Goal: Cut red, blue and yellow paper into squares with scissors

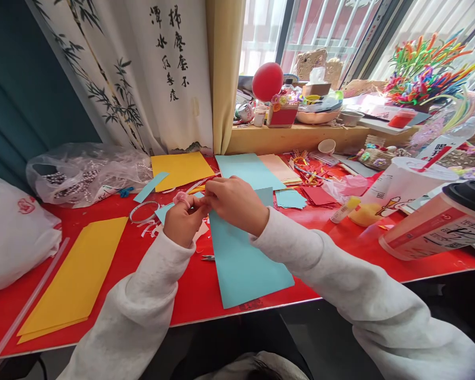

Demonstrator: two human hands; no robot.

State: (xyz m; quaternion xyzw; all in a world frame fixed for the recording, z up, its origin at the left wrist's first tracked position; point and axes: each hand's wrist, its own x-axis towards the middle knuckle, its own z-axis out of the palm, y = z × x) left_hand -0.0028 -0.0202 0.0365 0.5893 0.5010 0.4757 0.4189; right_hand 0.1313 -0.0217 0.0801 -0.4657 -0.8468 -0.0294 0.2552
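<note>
My left hand (184, 220) is closed in a pinch, with a small pink curled piece (181, 198), apparently of paper, at its fingers. My right hand (237, 205) is also closed, its fingertips meeting those of the left. What the right fingers pinch is hidden. Beneath the right hand lies a long light-blue sheet of paper (249, 264), reaching towards the table's front edge. Small scissors or pliers (208, 258) poke out beside its left edge. Left of my hands are a roll of clear tape (143, 212) and a light-blue paper strip (152, 187).
Yellow sheets (75, 274) lie on the left of the red table (190, 301), by a clear plastic strip (31, 301). Plastic bags (87, 174) stand behind. Two drink cups (439, 221) and a glue bottle (345, 209) stand right, near paper scraps (320, 195).
</note>
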